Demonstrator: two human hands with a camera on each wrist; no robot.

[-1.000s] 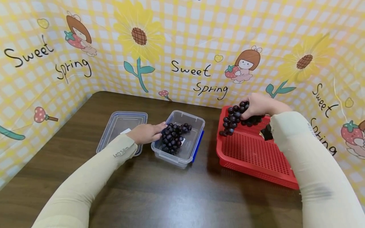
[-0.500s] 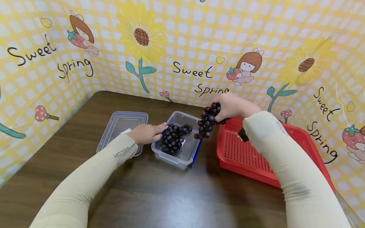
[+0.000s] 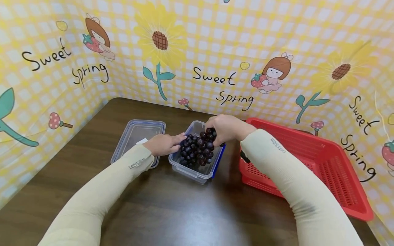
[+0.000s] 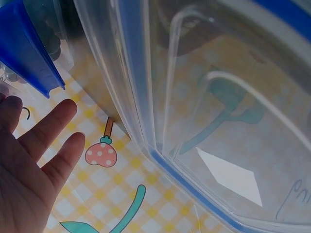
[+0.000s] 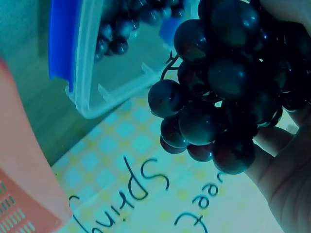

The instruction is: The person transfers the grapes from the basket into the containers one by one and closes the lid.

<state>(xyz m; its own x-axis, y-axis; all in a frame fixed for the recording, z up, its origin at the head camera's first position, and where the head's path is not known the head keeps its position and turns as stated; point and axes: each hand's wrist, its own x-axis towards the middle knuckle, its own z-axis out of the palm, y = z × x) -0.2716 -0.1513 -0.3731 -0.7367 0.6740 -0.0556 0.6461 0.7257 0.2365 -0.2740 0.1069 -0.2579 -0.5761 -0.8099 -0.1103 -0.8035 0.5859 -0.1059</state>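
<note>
My right hand grips a bunch of dark grapes over the right part of a clear plastic container. In the right wrist view the held grapes fill the upper right, with fingers behind them. Another bunch of grapes lies inside the container, partly behind the held one. My left hand has its fingers extended at the container's left rim. The left wrist view shows that hand with its fingers spread, near a blue side clip.
A clear lid with a blue seal lies on the brown table, left of the container and partly under the left forearm. To the right stands a red perforated basket, partly behind the right sleeve. Patterned cloth encloses the table's back and sides.
My right hand has carried the bunch of grapes left from above the red basket to over the container. The left hand keeps its place at the container's rim.
</note>
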